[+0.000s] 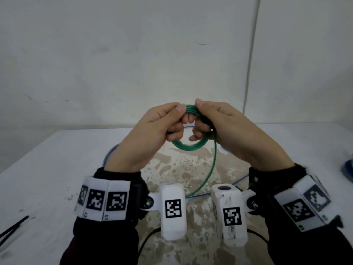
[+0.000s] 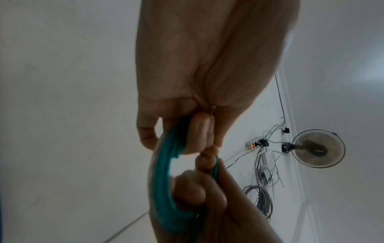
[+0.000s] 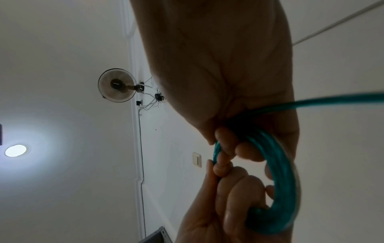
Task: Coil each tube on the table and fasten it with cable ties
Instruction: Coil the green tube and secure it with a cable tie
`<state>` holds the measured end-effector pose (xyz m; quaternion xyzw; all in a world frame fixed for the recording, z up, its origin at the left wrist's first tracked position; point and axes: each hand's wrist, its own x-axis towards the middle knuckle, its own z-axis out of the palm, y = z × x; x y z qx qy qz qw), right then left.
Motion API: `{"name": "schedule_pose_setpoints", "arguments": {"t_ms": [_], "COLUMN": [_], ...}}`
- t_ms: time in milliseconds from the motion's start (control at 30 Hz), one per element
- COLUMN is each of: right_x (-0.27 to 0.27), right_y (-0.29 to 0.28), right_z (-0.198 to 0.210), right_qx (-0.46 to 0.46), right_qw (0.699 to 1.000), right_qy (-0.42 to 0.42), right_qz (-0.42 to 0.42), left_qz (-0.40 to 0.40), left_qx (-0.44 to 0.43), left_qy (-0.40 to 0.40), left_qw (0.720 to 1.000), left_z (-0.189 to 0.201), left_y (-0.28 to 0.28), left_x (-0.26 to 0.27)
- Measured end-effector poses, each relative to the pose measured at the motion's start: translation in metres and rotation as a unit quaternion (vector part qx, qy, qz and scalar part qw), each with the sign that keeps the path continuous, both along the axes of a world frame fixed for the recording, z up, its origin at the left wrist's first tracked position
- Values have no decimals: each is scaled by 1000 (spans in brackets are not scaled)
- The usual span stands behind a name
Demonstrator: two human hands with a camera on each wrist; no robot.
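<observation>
Two hands, left hand (image 1: 152,131) and right hand (image 1: 227,129), pinch a coiled green plastic tube (image 1: 188,147) at frame centre above the white table (image 1: 47,169); its tail hangs lower right.

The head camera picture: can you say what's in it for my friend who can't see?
Two hands, the left hand and the right hand, hold a small coil of green tube above a white table. One loose green strand hangs down to the table, where a blue tube also lies.
</observation>
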<state>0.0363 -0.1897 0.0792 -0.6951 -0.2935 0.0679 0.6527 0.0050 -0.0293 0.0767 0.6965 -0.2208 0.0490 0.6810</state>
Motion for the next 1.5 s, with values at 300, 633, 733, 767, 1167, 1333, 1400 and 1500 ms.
{"name": "schedule_pose_setpoints", "arguments": {"t_ms": [300,633,733,767,1167,1333,1400,1500], "right_x": [4,2,3,4,4,4,5,3], "right_y": [-1,1,-3,-3,3,0,1,4], "right_z": [1,1,2,2,0,0,0,-1], "right_qx": [87,81,81,87,110,118,101,91], "right_qw": [995,997,996,996,992,991,994,995], "right_qy": [29,19,24,28,55,55,39,32], "right_qz": [30,4,20,22,19,39,28,14], "left_qz": [-2,43,42,33,27,4,-9,7], "left_qx": [-136,-124,-140,-145,-148,-136,-97,-73], "left_qy": [44,-24,-14,2,10,41,56,44], "left_qw": [990,991,989,989,989,990,994,996], "left_z": [1,-1,-2,-2,1,3,2,1], "left_y": [-9,-11,-14,-15,-4,-6,-8,-9], "left_x": [5,5,5,5,6,4,2,2]}}
